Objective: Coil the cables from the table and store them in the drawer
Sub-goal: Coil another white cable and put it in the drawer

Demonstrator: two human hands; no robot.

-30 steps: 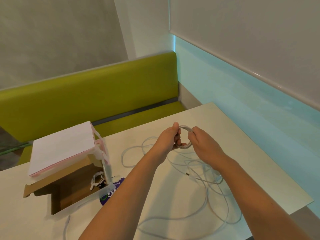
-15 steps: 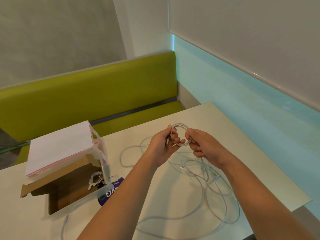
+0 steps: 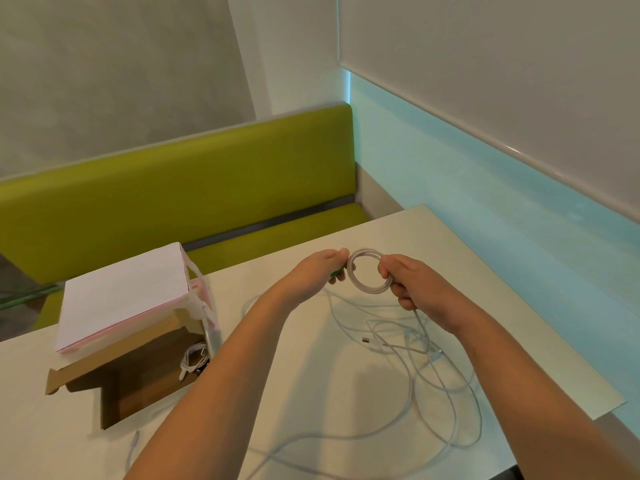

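A small round coil of whitish cable (image 3: 364,285) is held above the table between both hands. My right hand (image 3: 412,284) grips the coil's right side with curled fingers. My left hand (image 3: 320,271) pinches the coil's left edge, where something small and green (image 3: 336,272) shows under its fingertips. Loose white cables (image 3: 420,358) lie tangled on the white table (image 3: 346,375) below my right forearm, one strand rising to the right hand. The open clear drawer (image 3: 211,336) stands at the left with a coiled white cable (image 3: 194,360) inside.
A cardboard box flap (image 3: 114,382) lies in and under the drawer, which sits below a pink-edged white top (image 3: 124,292). A green bench (image 3: 180,195) runs behind the table. The wall is close on the right. The table's right corner (image 3: 620,401) is near my right elbow.
The coil has been turned and now faces me as an open ring. My left hand has slid from gripping through it to pinching its left edge, and my right hand now grips its right side.
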